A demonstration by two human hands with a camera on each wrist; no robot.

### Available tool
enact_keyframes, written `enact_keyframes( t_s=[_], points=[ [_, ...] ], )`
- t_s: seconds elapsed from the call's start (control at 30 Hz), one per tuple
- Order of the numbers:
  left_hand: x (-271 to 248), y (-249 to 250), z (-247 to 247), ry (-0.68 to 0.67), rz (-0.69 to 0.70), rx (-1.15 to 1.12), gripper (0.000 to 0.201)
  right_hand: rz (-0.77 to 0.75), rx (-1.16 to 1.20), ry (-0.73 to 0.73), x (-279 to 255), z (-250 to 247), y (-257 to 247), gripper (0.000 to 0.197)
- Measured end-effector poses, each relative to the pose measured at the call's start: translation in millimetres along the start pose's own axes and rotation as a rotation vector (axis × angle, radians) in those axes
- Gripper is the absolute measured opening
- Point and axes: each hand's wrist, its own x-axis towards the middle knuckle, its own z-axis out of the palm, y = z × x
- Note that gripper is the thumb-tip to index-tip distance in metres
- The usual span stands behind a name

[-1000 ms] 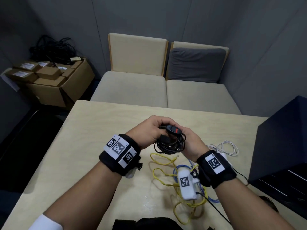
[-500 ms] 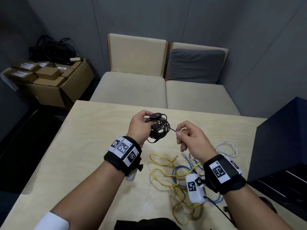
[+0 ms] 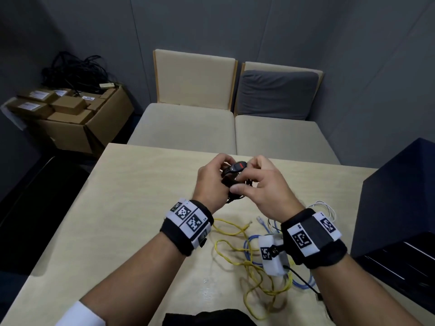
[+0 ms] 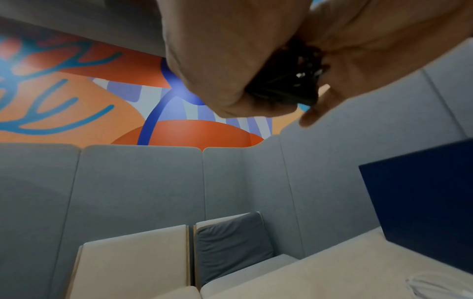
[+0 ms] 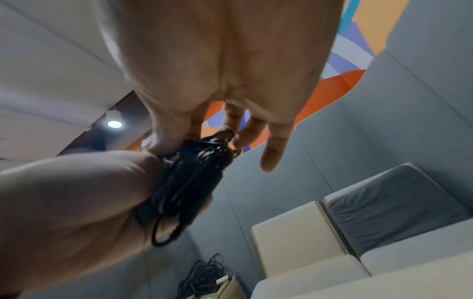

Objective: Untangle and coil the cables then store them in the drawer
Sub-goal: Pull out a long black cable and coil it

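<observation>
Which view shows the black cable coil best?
Right wrist: the black cable coil shows its looped strands, gripped by the left hand and pinched by the right hand. Head view mostly hides it behind both hands; left wrist shows a dark blur.

**An office meeting booth**

Grey felt partition panels (image 3: 235, 31) close in a pale wooden table (image 3: 141, 196). Behind the table stands a beige cushioned bench (image 3: 230, 128); left of the table, cardboard boxes (image 3: 70, 114) hold black cables. Above the panels runs a colourful mural (image 4: 102, 91).

Black wristbands (image 3: 186, 225) with checkered tags, white sleeve (image 3: 80, 314).
</observation>
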Motion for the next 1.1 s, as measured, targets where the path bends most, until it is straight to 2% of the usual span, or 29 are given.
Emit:
enact_keyframes(
  t_s=[0.1, 0.17, 0.3, 0.4, 0.5, 0.67, 0.83, 0.97, 1.1],
  points=[
    [3.1, 0.4, -0.8, 0.034, 0.008, -0.067, 0.03, 0.083, -0.039, 0.023, 0.1, 6.1, 2.2, 0.01],
    [6.4, -1.4, -2.4, 0.016, -0.027, -0.148, 0.027, 0.145, 0.022, 0.047, -0.7, 5.1, 1.4, 0.015],
    [5.2, -2.7, -6.2, -0.085, -0.04, -0.309, 0.034, 0.164, 0.184, 0.012, 3.5, 0.6, -3.0, 0.027],
    [4.7, -4.2, -7.2, -0.194, -0.055, -0.416, 0.04, 0.184, 0.153, 0.032, 7.5, -2.2, 0.8, 0.032],
    [5.3, -5.6, -5.5, -0.23, -0.033, -0.403, 0.039, 0.207, 0.135, 0.012, 8.1, -2.1, 6.8, 0.037],
    [3.9, -7.7, -5.4, -0.229, 0.008, -0.377, 0.037, 0.276, 0.173, 0.081, 6.3, 0.1, 10.1, 0.04],
    [1.3, -6.1, -7.2, -0.287, 0.015, -0.364, 0.033, 0.338, 0.182, 0.11, 5.9, 0.8, 9.0, 0.041],
    [2.0, -3.5, -1.6, -0.218, -0.021, -0.391, 0.013, 0.331, 0.079, 0.112, 7.4, 0.1, 4.4, 0.045],
    [4.3, -5.0, 4.2, -0.145, -0.03, -0.318, 0.024, 0.353, -0.016, 0.131, 7.8, 2.5, -1.0, 0.044]
  ],
)
